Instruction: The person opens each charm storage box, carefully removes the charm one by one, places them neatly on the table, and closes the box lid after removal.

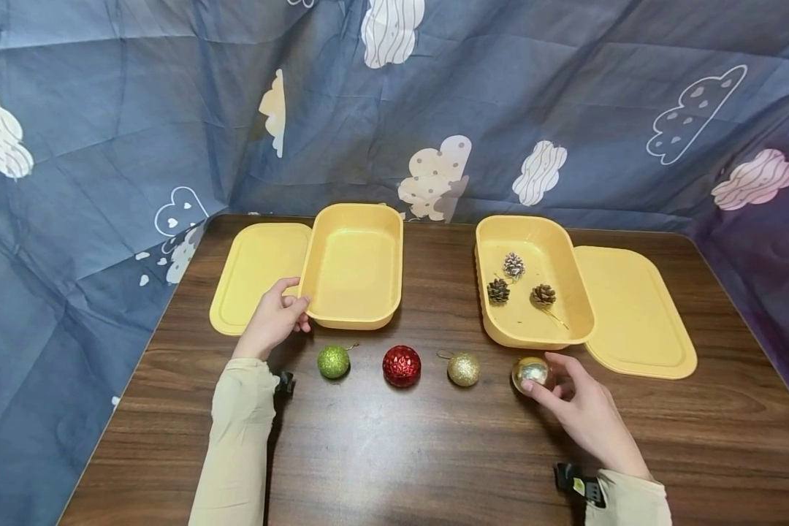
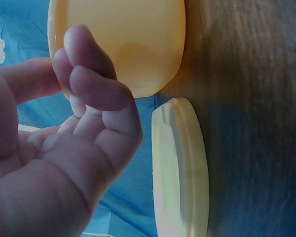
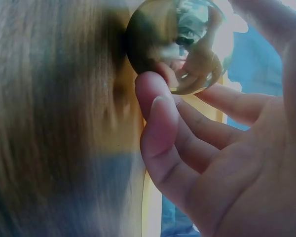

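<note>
A brown table (image 1: 434,453), the left box (image 1: 355,270) pinched by the left hand (image 1: 272,321), a shiny gold ball (image 1: 536,371) gripped by the right hand (image 1: 592,413).
On a clock face centred on the head view, the yellow left box sits toward 9 o'clock, the matching right box (image 1: 535,256) toward 3; the left lid (image 1: 256,263) and right lid (image 1: 638,314) lie farther out, each just beside its box. The left hand, at 8, pinches its box's 7 o'clock corner; the right hand, at 4, curls thumb and fingers round the shiny gold ball, near the right box's 6 o'clock side. A red ball (image 1: 402,367) rests at 6, a glittery gold ball (image 1: 464,370) at 5, a green ball (image 1: 333,362) at 7. Three pinecones (image 1: 498,291) lie in the right box.
</note>
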### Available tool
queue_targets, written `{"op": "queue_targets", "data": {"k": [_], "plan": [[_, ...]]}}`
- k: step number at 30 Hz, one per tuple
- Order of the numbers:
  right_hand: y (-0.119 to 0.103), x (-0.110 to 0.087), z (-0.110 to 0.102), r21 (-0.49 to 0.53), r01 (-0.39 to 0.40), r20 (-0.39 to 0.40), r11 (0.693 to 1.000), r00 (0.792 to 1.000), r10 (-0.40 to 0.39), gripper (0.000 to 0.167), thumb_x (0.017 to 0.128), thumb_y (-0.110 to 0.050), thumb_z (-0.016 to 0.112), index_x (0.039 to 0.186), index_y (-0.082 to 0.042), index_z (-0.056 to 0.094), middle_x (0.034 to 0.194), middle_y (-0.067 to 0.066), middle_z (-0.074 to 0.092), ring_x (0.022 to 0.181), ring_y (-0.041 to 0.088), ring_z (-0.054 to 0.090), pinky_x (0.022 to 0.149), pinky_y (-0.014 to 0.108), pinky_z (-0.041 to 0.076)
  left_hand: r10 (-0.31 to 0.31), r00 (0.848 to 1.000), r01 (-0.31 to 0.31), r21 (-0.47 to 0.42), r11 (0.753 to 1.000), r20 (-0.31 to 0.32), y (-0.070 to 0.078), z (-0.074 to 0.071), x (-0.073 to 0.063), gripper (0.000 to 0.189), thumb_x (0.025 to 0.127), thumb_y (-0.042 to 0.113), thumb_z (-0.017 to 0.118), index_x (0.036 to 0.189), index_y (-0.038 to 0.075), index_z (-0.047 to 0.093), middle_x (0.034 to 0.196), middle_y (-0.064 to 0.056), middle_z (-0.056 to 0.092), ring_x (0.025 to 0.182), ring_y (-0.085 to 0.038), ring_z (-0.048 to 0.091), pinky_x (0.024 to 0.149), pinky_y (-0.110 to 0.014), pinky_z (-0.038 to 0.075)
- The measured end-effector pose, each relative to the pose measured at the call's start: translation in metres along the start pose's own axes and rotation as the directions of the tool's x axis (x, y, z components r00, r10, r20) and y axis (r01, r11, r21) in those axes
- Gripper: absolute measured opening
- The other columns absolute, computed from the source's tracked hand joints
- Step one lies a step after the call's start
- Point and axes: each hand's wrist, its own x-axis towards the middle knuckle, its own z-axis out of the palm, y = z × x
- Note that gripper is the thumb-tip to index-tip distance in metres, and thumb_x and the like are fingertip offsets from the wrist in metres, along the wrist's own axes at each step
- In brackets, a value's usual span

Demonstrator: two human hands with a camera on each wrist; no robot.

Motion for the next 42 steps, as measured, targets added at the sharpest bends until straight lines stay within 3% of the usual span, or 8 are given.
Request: {"op": "queue_targets", "data": {"k": [15, 18, 22, 29, 30, 33, 37, 42], "plan": [[0.009, 0.010, -0.008, -0.012, -0.010, -0.009, 1.000, 1.000, 0.010, 0.065, 0.086, -0.045, 0.069, 0.134, -0.005, 0.050, 0.083, 0.006, 0.063, 0.071, 0.008, 0.053, 0.062, 0.024, 0.040, -0.003, 1.000, 0.003, 0.008, 1.000, -0.002, 0.003, 0.002, 0.003, 0.054, 0.098, 0.012, 0.050, 0.146, -0.002, 0.029, 0.067, -0.002, 0.056, 0.058, -0.010, 0.060, 0.061, -0.023, 0.049], [0.013, 0.014, -0.016, -0.015, -0.013, 0.003, 1.000, 1.000, 0.013, 0.063, 0.087, -0.047, 0.067, 0.132, -0.005, 0.051, 0.094, 0.012, 0.066, 0.075, 0.011, 0.055, 0.063, 0.025, 0.041, -0.002, 1.000, 0.002, 0.013, 1.000, -0.002, 0.003, 0.002, 0.003, 0.054, 0.098, 0.012, 0.050, 0.146, -0.002, 0.028, 0.067, -0.001, 0.056, 0.058, -0.010, 0.060, 0.061, -0.023, 0.050], [0.019, 0.017, -0.034, -0.008, -0.003, -0.028, 1.000, 1.000, 0.003, 0.055, 0.087, -0.046, 0.067, 0.124, -0.006, 0.059, 0.110, 0.017, 0.068, 0.078, 0.001, 0.056, 0.065, 0.021, 0.043, -0.003, 1.000, 0.003, 0.026, 1.000, 0.001, 0.004, 0.001, 0.002, 0.055, 0.099, 0.014, 0.051, 0.147, -0.001, 0.028, 0.067, 0.000, 0.057, 0.058, -0.010, 0.061, 0.062, -0.023, 0.050], [0.022, 0.025, -0.065, -0.010, -0.001, -0.121, 1.000, 0.993, 0.000, 0.041, 0.089, -0.042, 0.066, 0.112, -0.008, 0.067, 0.107, 0.015, 0.069, 0.074, -0.017, 0.049, 0.061, 0.015, 0.043, -0.019, 1.000, 0.019, 0.040, 0.999, -0.011, 0.004, -0.003, -0.006, 0.056, 0.099, 0.016, 0.051, 0.147, -0.001, 0.027, 0.069, -0.002, 0.057, 0.059, -0.010, 0.061, 0.063, -0.023, 0.050], [0.022, 0.026, -0.069, -0.014, -0.006, -0.139, 1.000, 0.990, 0.004, 0.042, 0.090, -0.042, 0.065, 0.113, -0.007, 0.067, 0.105, 0.013, 0.069, 0.074, -0.018, 0.048, 0.061, 0.015, 0.042, -0.020, 1.000, 0.020, 0.041, 0.999, -0.011, 0.004, -0.004, -0.007, 0.056, 0.099, 0.016, 0.051, 0.147, -0.001, 0.027, 0.069, -0.002, 0.057, 0.059, -0.010, 0.061, 0.063, -0.023, 0.050], [0.022, 0.030, -0.080, 0.002, -0.032, -0.204, 0.999, 0.978, 0.032, 0.043, 0.091, -0.041, 0.064, 0.116, -0.006, 0.066, 0.093, -0.011, 0.067, 0.072, -0.021, 0.045, 0.058, 0.015, 0.041, -0.013, 1.000, 0.013, 0.038, 0.999, -0.004, 0.005, -0.004, -0.008, 0.058, 0.099, 0.016, 0.050, 0.148, -0.002, 0.025, 0.069, -0.001, 0.058, 0.059, -0.009, 0.062, 0.062, -0.022, 0.050], [0.023, 0.033, -0.085, 0.068, -0.072, -0.277, 0.995, 0.957, 0.088, 0.045, 0.091, -0.040, 0.064, 0.121, -0.006, 0.064, 0.081, -0.039, 0.049, 0.072, -0.022, 0.045, 0.059, 0.012, 0.040, -0.003, 1.000, 0.003, 0.035, 0.999, 0.007, 0.006, -0.002, -0.006, 0.058, 0.099, 0.015, 0.050, 0.148, -0.003, 0.024, 0.069, 0.000, 0.058, 0.060, -0.009, 0.061, 0.062, -0.023, 0.050], [0.028, 0.040, -0.075, 0.128, -0.084, -0.284, 0.988, 0.951, 0.118, 0.048, 0.091, -0.037, 0.063, 0.123, -0.002, 0.061, 0.081, -0.039, 0.047, 0.073, -0.022, 0.046, 0.061, 0.009, 0.041, -0.010, 1.000, 0.010, 0.037, 0.999, 0.009, 0.004, -0.001, -0.005, 0.056, 0.099, 0.015, 0.050, 0.147, -0.002, 0.027, 0.068, -0.001, 0.056, 0.059, -0.010, 0.061, 0.062, -0.023, 0.050]]}}
